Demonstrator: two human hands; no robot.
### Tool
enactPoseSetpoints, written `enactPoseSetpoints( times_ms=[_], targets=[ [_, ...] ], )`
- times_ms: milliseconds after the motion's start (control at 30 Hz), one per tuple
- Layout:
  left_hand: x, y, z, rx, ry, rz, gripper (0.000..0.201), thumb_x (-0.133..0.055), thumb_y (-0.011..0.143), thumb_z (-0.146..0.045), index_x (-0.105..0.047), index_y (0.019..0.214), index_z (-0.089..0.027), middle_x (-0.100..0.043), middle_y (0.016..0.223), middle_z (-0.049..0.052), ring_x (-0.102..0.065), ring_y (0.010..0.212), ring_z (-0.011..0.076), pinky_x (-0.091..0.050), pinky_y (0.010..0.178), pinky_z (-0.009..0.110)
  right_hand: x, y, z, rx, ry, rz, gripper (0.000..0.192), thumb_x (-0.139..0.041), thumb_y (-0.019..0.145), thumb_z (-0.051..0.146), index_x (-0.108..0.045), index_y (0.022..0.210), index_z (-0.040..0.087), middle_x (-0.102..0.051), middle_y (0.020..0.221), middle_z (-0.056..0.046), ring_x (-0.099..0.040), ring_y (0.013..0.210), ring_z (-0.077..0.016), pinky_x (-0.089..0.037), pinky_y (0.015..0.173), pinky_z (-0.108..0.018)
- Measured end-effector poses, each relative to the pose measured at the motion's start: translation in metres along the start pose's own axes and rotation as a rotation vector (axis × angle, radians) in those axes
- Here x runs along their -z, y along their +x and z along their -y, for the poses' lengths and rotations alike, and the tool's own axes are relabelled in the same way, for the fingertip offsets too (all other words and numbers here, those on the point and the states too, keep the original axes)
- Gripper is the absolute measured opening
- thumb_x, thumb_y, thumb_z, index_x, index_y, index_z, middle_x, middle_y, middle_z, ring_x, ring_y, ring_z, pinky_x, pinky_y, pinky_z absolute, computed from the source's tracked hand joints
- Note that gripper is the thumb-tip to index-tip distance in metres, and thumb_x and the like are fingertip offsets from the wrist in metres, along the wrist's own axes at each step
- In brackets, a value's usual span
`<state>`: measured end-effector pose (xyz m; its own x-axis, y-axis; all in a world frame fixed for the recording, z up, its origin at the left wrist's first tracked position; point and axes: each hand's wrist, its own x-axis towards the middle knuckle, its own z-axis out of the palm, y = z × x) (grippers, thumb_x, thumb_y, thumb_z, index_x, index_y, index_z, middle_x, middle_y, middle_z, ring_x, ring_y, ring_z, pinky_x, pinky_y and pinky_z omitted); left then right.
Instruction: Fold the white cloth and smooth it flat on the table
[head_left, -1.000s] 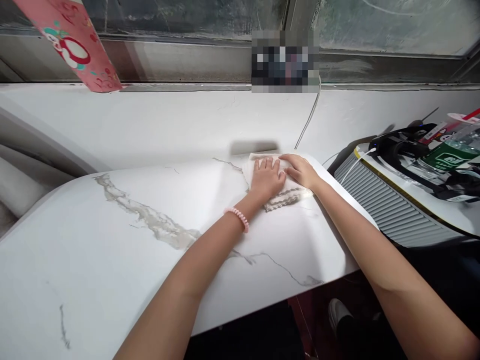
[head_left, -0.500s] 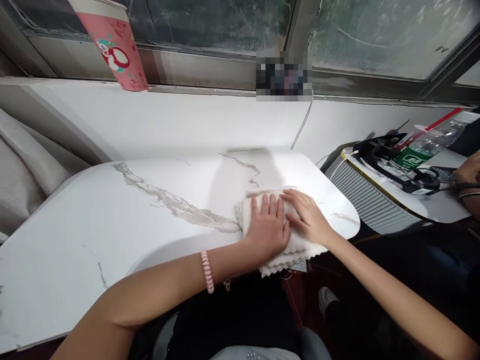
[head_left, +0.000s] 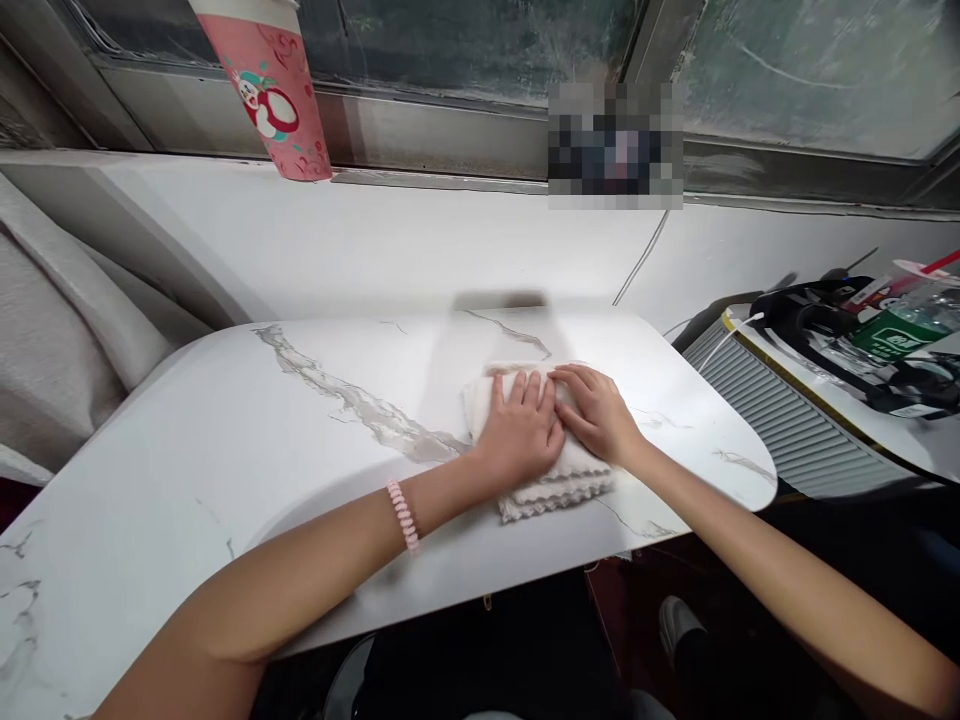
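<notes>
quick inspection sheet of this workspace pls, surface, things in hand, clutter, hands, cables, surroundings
surface: white marble-look table, grey veins, bare apart from the cloth
job's things: folded white cloth lying flat near the table's right end
clutter: nothing seen on the table; green-labelled bottle and black straps on the side unit at right
hands: left hand and right hand both flat on the cloth, fingers open; pink coil band on left wrist
cables: white cable running down the wall
surroundings: window ledge with pink paper cup, grimy window behind

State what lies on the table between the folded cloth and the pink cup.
Nothing: the head view shows bare marble table and white ledge between cloth and cup.
</notes>
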<state>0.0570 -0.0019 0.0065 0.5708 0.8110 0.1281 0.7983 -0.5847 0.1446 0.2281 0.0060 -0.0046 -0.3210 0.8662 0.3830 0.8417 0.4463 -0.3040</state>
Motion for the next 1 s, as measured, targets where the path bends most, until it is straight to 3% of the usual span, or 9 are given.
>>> enactPoseSetpoints(
  times_ms=[267, 533, 733, 1000],
  targets=[
    [0.008, 0.069, 0.085, 0.009, -0.016, 0.059, 0.059, -0.026, 0.1, -0.037, -0.031, 0.154, -0.011, -0.031, 0.161, 0.013, -0.024, 0.15, 0.0256, -0.009, 0.124, 0.047, -0.041, 0.095, -0.014, -0.114, -0.023, -0.036, 0.037, -0.044, 0.089, 0.03, -0.06, 0.121, 0.021, -0.064, 0.128, -0.012, -0.052, 0.124, -0.0316, -0.037, 0.107, -0.049],
    [0.006, 0.108, 0.146, 0.065, -0.068, -0.043, 0.055, -0.028, 0.099, -0.039, -0.038, 0.15, -0.019, -0.039, 0.158, 0.007, -0.031, 0.146, 0.0204, -0.013, 0.124, 0.041, -0.068, 0.163, -0.023, -0.133, -0.004, -0.037, 0.036, -0.044, 0.09, 0.031, -0.062, 0.12, 0.022, -0.063, 0.13, -0.01, -0.049, 0.126, -0.0314, -0.035, 0.109, -0.049],
    [0.006, 0.116, 0.158, 0.107, -0.084, -0.115, 0.052, -0.029, 0.099, -0.038, -0.044, 0.145, -0.019, -0.047, 0.152, 0.007, -0.039, 0.14, 0.0216, -0.02, 0.122, 0.039, -0.075, 0.188, -0.026, -0.139, -0.055, -0.026, 0.034, -0.046, 0.09, 0.033, -0.065, 0.117, 0.022, -0.063, 0.126, -0.011, -0.049, 0.123, -0.034, -0.039, 0.105, -0.05],
    [0.009, 0.098, 0.142, 0.156, -0.036, -0.094, 0.054, -0.027, 0.101, -0.035, -0.04, 0.149, -0.014, -0.04, 0.157, 0.01, -0.033, 0.145, 0.0234, -0.015, 0.123, 0.042, -0.074, 0.172, -0.022, -0.064, -0.022, -0.022, 0.039, -0.042, 0.093, 0.033, -0.061, 0.125, 0.02, -0.062, 0.131, -0.012, -0.049, 0.126, -0.0319, -0.036, 0.109, -0.049]
  ],
)
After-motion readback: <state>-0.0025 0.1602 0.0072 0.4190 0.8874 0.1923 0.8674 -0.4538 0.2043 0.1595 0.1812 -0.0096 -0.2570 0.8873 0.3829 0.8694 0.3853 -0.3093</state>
